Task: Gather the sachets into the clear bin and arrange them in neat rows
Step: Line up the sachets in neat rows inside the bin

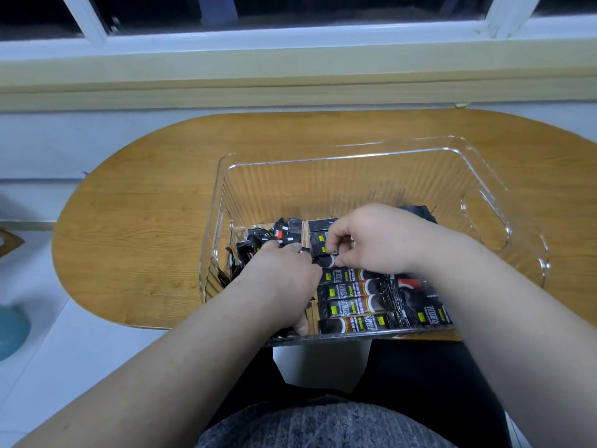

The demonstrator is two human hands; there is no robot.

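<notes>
Inside the clear bin [484,176], the right hand [378,240] pinches one sachet [324,260] lying sideways right at its fingertips, the left hand [281,270] presses flat on the messy pile [258,237] beside it, neat rows [371,302] lying just nearer.

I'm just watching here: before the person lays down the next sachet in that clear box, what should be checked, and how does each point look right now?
1. All sachets gathered off the wooden table: ok, none lie loose on it.
2. Clear bin fully on the table: not ok, its near edge overhangs toward the lap.
3. Flat rows on the right side straight: ok, they lie parallel.
4. Jumbled pile on the left side sorted: not ok, it is a heap.
5. Right hand pinching one sachet: ok, fingertips close on one.
6. Left hand holding anything: cannot tell, its fingers are buried in the pile.
</notes>
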